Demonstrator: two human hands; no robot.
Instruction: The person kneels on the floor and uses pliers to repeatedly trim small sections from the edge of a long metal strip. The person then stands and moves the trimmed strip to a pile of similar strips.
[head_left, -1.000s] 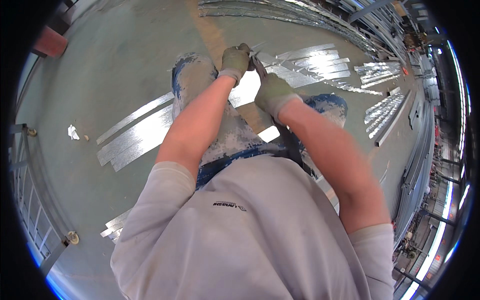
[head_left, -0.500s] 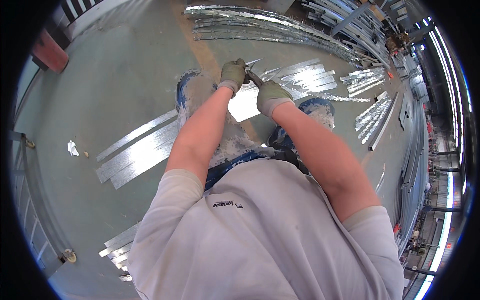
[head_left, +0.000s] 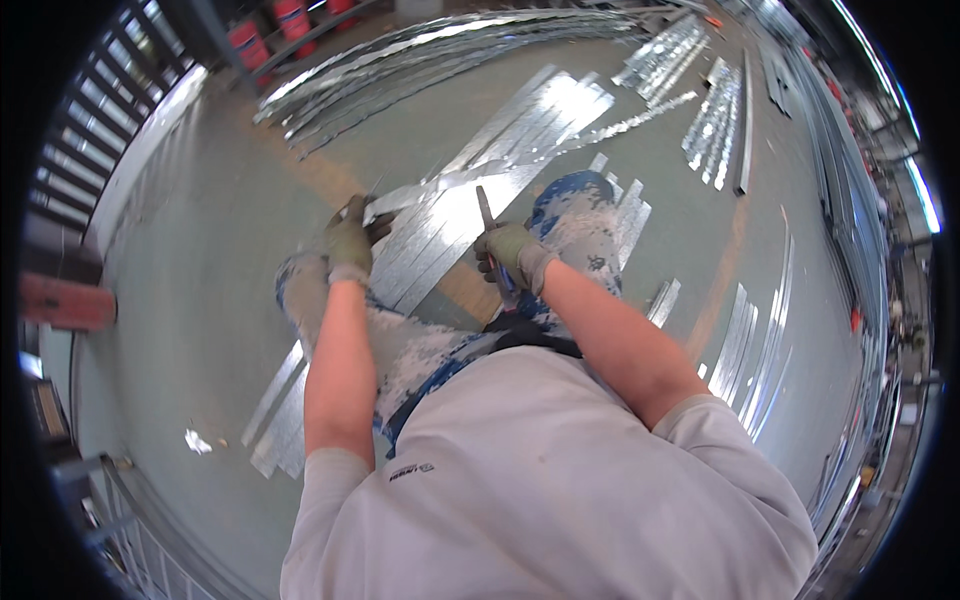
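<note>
My left hand (head_left: 350,240), in a grey-green glove, has its fingers closed at the near end of a long, crinkled metal strip (head_left: 440,186). The strip runs away to the right, over a fan of flat, shiny sheet-metal strips (head_left: 440,235) on the floor between my knees. In a matching glove, my right hand (head_left: 510,252) grips a pair of dark metal snips (head_left: 486,207). Their jaws point away from me, apart from the strip, and the handles show below my fist. Whether the jaws are parted is too small to tell.
Bundles of jagged metal strips (head_left: 440,45) lie across the far floor, with more (head_left: 712,125) at the right. Flat strips (head_left: 283,430) are beside my left leg. A red cylinder (head_left: 68,303) stands at the left, and long metal profiles (head_left: 850,210) line the right side.
My hands have moved apart from their close position: the left to the left with the strip's end, the right nearer my body with the snips. The view has turned and shifted.
</note>
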